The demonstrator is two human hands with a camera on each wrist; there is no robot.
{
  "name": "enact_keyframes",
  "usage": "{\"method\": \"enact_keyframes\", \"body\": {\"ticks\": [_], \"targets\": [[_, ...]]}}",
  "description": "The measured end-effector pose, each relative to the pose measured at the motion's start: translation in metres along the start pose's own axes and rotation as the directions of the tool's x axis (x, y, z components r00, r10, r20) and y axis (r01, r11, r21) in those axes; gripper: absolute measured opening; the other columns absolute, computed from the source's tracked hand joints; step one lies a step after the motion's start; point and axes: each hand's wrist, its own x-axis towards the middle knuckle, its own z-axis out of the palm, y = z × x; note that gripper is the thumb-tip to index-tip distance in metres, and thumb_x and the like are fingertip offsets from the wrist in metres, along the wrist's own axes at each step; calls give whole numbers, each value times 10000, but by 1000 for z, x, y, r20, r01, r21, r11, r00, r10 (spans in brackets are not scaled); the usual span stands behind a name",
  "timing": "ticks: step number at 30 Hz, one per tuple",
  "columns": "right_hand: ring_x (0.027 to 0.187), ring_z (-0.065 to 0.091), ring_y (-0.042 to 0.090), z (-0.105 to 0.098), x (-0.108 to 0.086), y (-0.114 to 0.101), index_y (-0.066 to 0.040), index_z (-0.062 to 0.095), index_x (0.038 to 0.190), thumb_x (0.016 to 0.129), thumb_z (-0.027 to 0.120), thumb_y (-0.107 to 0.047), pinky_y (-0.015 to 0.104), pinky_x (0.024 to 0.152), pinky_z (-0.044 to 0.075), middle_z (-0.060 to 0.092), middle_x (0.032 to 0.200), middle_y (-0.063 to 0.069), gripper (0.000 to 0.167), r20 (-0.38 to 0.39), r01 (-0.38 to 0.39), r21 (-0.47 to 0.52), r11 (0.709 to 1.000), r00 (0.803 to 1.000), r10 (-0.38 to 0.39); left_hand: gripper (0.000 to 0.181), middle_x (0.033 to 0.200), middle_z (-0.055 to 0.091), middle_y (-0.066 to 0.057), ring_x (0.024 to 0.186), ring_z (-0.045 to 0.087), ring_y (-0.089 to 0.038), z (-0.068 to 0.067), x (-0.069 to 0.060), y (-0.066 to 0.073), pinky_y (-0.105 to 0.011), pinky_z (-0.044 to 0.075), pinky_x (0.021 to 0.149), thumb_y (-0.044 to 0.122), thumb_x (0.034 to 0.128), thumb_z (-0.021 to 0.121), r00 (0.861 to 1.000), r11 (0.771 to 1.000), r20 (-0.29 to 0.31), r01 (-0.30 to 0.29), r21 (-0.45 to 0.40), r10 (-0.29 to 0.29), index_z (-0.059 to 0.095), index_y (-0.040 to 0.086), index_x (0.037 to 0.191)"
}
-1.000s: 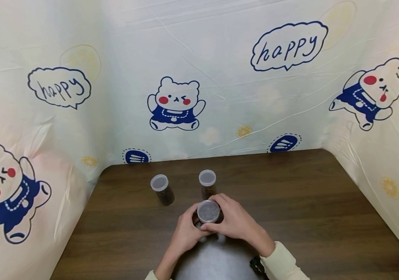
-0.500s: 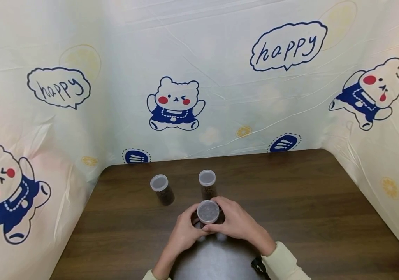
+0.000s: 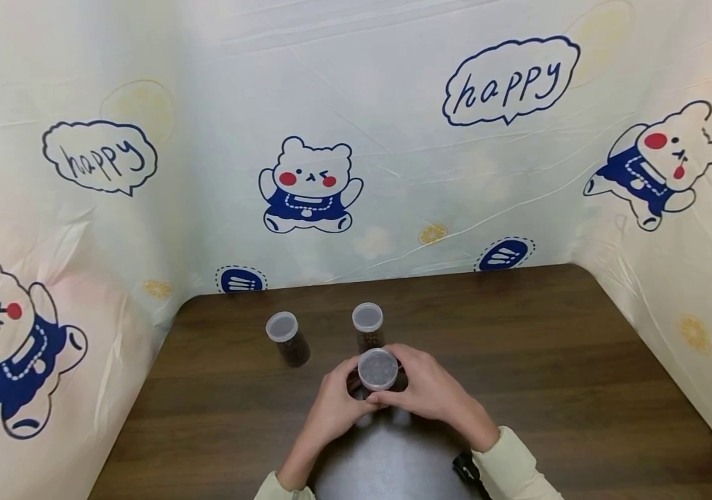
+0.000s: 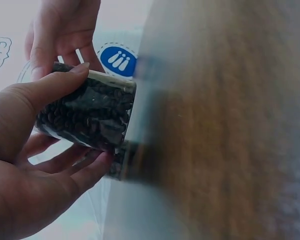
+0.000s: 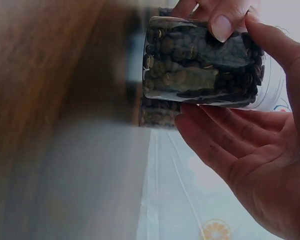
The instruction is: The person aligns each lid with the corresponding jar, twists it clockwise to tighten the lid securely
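Note:
Both hands hold one clear jar of dark coffee beans, upright, with a translucent lid (image 3: 377, 369). My left hand (image 3: 335, 403) curls round its left side, thumb along the front, as the left wrist view shows on the jar (image 4: 85, 110). From the other side my right hand (image 3: 435, 386) grips it, thumb near the left one. Beans press against the clear wall of the jar (image 5: 200, 65) in the right wrist view. Whether its base touches the table cannot be told. Just behind stands a second lidded jar (image 3: 368, 319), partly hidden.
A third lidded jar (image 3: 289, 340) of dark contents stands at the back left of the brown wooden table (image 3: 549, 361). Printed cloth (image 3: 393, 173) with bears hangs behind and at both sides. A small black object (image 3: 467, 467) lies by the right sleeve.
Over the last half second, both hands have shifted the held jar slightly right and away from the person, or a little upward. The two other jars stay in place; the view has turned slightly.

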Motion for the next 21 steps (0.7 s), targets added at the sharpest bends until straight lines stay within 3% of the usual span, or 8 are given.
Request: {"method": "enact_keyframes", "body": {"ticks": [7, 21], "targets": [[1092, 697, 115, -12, 0, 3, -153, 625, 1363, 840, 867, -515, 369, 935, 592, 715, 1248, -37, 680, -25, -13, -20, 1000, 1000, 12, 673, 1310, 701, -110, 1230, 692, -285, 5, 11, 7, -416, 601, 997, 180, 781, 947, 1000, 1000, 1, -19, -21, 19, 643, 148, 1381], [1064, 712, 127, -32, -5, 15, -159, 609, 1358, 838, 864, -525, 443, 918, 612, 725, 1213, -29, 685, -84, -60, 16, 998, 995, 61, 649, 1304, 703, -41, 1199, 689, -194, 17, 31, 23, -348, 600, 981, 211, 814, 914, 998, 998, 22, -60, 23, 59, 642, 186, 1402]]}}
